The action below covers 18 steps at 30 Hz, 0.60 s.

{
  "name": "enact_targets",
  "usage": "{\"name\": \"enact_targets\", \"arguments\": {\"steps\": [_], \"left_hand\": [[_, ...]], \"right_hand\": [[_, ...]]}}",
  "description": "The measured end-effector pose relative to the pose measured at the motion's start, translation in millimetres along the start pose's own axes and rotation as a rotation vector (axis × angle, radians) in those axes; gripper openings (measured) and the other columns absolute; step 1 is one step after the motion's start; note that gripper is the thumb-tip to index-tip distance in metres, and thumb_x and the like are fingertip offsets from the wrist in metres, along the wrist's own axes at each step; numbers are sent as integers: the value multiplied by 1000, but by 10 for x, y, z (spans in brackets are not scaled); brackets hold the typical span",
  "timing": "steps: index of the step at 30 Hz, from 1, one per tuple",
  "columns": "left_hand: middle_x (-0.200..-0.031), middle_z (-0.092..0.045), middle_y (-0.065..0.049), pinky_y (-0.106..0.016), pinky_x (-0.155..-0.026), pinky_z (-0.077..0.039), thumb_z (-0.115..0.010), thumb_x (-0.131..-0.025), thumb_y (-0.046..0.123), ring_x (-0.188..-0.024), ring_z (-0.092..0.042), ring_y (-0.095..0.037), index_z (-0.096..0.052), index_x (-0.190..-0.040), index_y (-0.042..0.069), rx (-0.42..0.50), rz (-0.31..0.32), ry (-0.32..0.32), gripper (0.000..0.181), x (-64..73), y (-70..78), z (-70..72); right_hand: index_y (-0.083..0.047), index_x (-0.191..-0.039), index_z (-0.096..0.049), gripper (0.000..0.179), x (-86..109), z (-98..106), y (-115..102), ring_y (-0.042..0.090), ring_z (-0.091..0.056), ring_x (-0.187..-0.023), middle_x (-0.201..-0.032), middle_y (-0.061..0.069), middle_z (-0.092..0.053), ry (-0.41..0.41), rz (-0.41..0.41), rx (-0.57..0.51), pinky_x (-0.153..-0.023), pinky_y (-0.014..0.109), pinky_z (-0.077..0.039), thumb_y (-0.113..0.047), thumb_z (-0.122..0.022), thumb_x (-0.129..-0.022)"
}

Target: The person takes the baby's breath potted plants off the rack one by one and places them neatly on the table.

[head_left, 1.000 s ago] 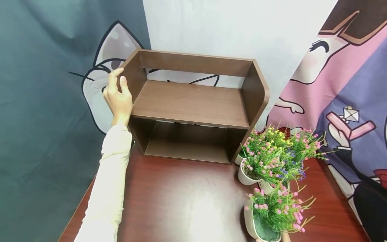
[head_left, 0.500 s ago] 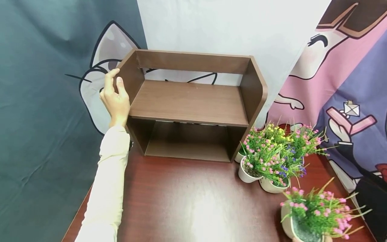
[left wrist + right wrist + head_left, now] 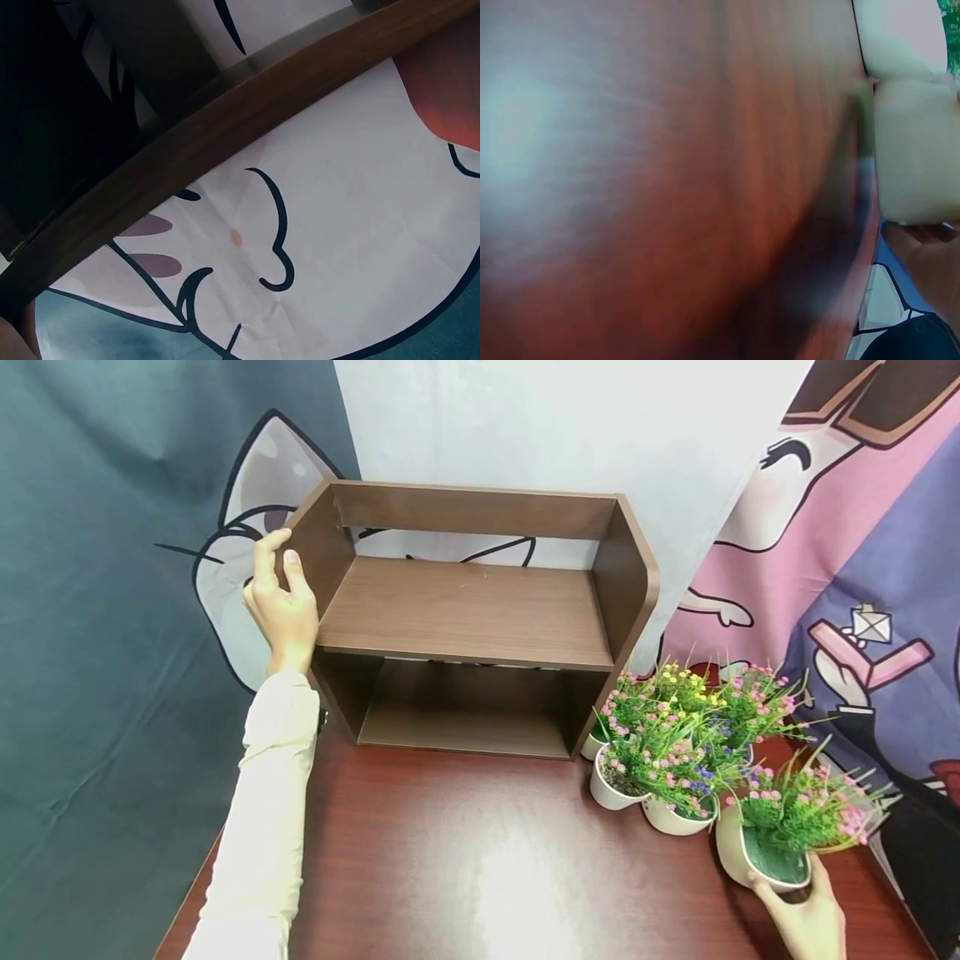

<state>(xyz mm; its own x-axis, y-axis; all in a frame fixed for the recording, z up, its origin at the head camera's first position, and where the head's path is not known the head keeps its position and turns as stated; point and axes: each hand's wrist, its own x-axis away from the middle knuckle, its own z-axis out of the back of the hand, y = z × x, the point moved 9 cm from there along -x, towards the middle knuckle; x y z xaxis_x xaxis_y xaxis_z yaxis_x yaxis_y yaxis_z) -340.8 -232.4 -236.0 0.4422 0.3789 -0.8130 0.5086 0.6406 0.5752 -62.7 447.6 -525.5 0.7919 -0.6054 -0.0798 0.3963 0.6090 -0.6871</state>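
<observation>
In the head view a brown two-tier shelf (image 3: 465,610) stands on the table against the wall. My left hand (image 3: 281,606) grips the edge of its left side panel, thumb on one side and fingers on the other. That panel edge (image 3: 225,112) crosses the left wrist view, where little of the hand shows. At the lower right my right hand (image 3: 806,910) holds a white flowerpot (image 3: 731,847) with pink artificial flowers (image 3: 806,806), thumb at its near side; the other fingers are mostly hidden. The right wrist view shows the pale pot wall (image 3: 915,150) beside the fingers.
Several potted artificial plants crowd the shelf's right side, including a small white pot (image 3: 613,785) and a wider one (image 3: 678,817). The glossy red-brown table (image 3: 450,843) spreads in front. Printed curtains (image 3: 112,652) hang at left and right.
The right hand has carried the pink-flowered pot rightward, then back toward the other plants, and more of the hand now shows. The left hand keeps its grip on the shelf.
</observation>
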Motion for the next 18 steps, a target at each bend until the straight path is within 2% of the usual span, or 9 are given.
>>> {"name": "enact_targets", "arguments": {"steps": [6, 9, 12, 16, 18], "left_hand": [[-113, -64, 10, -27, -77, -40, -48, -95, 23, -79, -59, -24, -65, -113, 15, -6, -5, 5, 27, -6, 13, 18], [-114, -64, 10, -27, -77, -41, -47, -95, 24, -80, -59, -25, -65, -114, 15, -11, -13, -3, 28, -4, 9, 7], [-115, -64, 10, -26, -78, -41, -47, -95, 25, -84, -61, -24, -65, -115, 16, -18, -23, -9, 28, -6, 1, -7], [-116, -63, 10, -27, -78, -41, -46, -95, 26, -85, -61, -25, -64, -115, 16, -31, -35, -6, 29, -20, -6, -27], [-116, -63, 11, -27, -77, -41, -46, -95, 26, -82, -61, -25, -64, -115, 16, -32, -34, -4, 29, -16, -12, -37]], "right_hand": [[-2, -146, -21, 82, -109, -109, -25, 52, -38, -114, -129, 37, -39, -80, 25, -26, -90, 54, -25, -23, -68, -82], [-2, -146, -22, 81, -134, -133, -39, 46, -39, -113, -129, 36, -40, -90, 46, -33, -94, 45, -26, -22, -68, -82], [-2, -146, -21, 80, -182, -155, -73, 44, -38, -112, -129, 36, -40, -103, 70, -41, -95, 30, -25, -22, -67, -83], [0, -146, -16, 82, -257, -202, -125, 50, -34, -118, -132, 39, -35, -141, 92, -61, -101, 39, -23, -23, -65, -84], [2, -146, -13, 82, -276, -226, -131, 54, -32, -119, -133, 41, -31, -166, 99, -62, -101, 47, -21, -23, -63, -85]]}}
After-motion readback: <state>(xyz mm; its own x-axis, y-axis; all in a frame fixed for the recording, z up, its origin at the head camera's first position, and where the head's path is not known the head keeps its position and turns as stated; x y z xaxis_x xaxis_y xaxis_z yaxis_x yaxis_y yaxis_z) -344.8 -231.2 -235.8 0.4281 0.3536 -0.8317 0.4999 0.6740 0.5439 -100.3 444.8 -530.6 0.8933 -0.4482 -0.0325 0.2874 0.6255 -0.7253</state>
